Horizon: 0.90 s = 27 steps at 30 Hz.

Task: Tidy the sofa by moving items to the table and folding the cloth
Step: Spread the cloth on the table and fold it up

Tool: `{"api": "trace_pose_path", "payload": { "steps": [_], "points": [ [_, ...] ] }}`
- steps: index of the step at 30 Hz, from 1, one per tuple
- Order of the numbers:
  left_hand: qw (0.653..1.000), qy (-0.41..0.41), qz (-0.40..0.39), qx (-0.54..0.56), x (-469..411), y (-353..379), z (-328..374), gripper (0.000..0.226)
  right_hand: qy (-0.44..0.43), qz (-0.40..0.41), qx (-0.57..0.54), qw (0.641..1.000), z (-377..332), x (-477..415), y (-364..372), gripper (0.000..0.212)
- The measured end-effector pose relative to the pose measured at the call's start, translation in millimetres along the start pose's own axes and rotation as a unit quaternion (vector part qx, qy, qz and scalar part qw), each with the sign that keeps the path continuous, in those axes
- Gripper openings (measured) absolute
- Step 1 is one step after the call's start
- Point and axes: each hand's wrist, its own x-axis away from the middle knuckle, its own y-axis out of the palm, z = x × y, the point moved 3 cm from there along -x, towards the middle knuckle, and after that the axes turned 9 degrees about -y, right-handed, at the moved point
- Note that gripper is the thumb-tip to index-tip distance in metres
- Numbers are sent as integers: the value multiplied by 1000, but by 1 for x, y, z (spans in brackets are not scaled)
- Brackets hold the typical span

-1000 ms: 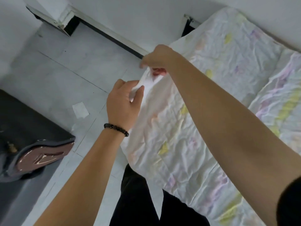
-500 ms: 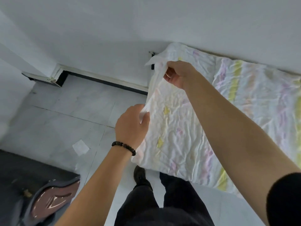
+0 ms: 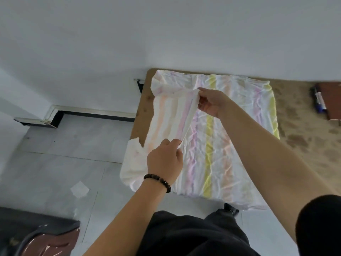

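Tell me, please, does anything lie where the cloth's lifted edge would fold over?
Nothing visible: the cloth beyond the left hand and right hand is bare; the marker lies off it on the table.

The striped cloth [image 3: 212,145] now lies spread on the brown tabletop [image 3: 304,137], its left edge folded over by the left hand [image 3: 164,161] and right hand [image 3: 212,102], now farther apart.
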Motion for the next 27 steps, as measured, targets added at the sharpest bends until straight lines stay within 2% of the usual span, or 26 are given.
{"api": "trace_pose_path", "payload": {
  "steps": [4,12,15,19,22,25,27],
  "points": [
    [997,-43,-16,-54,10,49,70,28,14,3,37,999,-12,-10,-86,40],
    [992,-98,-77,-25,41,152,222,25,14,24,95,995,-37,-40,-243,34],
    [989,-92,-117,1,48,189,262,22,4,64,168,984,-35,-52,-288,33],
    [982,-89,-168,-5,48,235,291,11,-30,114,297,948,-33,-67,-341,34],
    [978,-87,-185,-45,46,259,292,12,-44,117,355,926,-33,-72,-363,31],
    [972,-78,-194,-104,48,270,287,18,-36,105,349,931,-32,-71,-379,31],
    [975,-76,-183,-97,52,272,288,18,-47,83,332,938,-35,-68,-381,29]
  ]
}}
